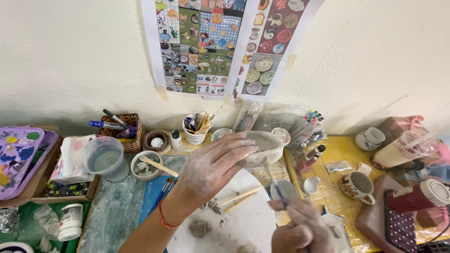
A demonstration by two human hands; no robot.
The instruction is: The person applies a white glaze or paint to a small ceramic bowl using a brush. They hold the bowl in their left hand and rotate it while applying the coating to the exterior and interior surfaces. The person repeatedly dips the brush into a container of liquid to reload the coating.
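Observation:
My left hand (213, 164), smeared with pale clay, holds up a small grey clay bowl (265, 147) by its rim, above the table. A red cord bracelet (165, 218) circles that wrist. My right hand (300, 229), low at the bottom edge, grips a thin brush (274, 180) whose tip points up to the underside of the bowl. Below both hands lies a round white board (243, 220) with clay lumps (199, 228) and wooden sticks (239, 197).
A clear cup of cloudy water (105, 159), a small bowl with a wooden tool (147, 165), a basket of pens (124, 129), a brush cup (196, 129), markers (307, 122), mugs (358, 185) and a paint-stained purple tray (21, 154) crowd the table. Picture sheets hang on the wall.

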